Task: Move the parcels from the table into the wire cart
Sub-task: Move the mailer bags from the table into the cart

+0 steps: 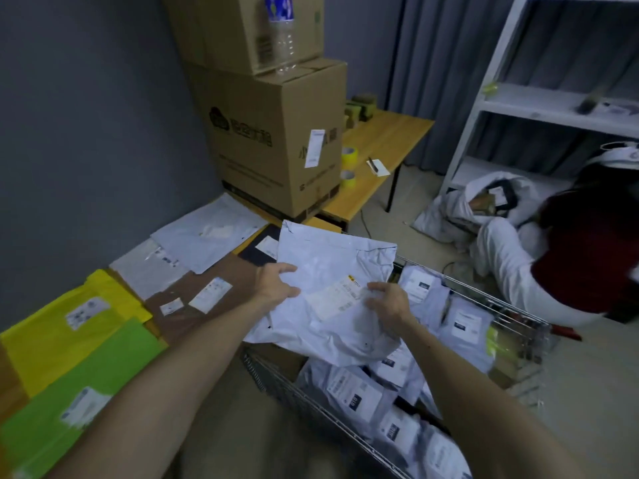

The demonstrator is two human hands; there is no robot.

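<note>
Parcels cover the near end of the wooden table (380,140): a yellow mailer (69,323), a green mailer (86,375) overlapping its near edge, a brown mailer (207,305) beside them, and paler grey-white mailers (207,233) further back toward the wall. The person holds one large white poly mailer (332,257) up off the table, over the wire cart (294,399) — its far corner tilted up, its near edge sagging toward the load below.

The left hand (276,285) grips the mailer's left side, fingers spread over the top face. The right hand (389,302) clutches the crumpled plastic just right of the shipping label (337,299), fingers curled into it. The two hands are apart, with the label between them.

The cart stands just beside the table's edge and is already piled with white and grey labelled parcels (345,392). Further along the table two cardboard boxes (276,143) are stacked, and a clear plastic bottle (281,32) sits on the lower box against the upper one. Two rolls of yellow tape (350,157) lie beside the lower box. Over at the right a second person (570,264) crouches on the floor by a white sack (484,198) — at the foot of a white shelving unit (518,98).
</note>
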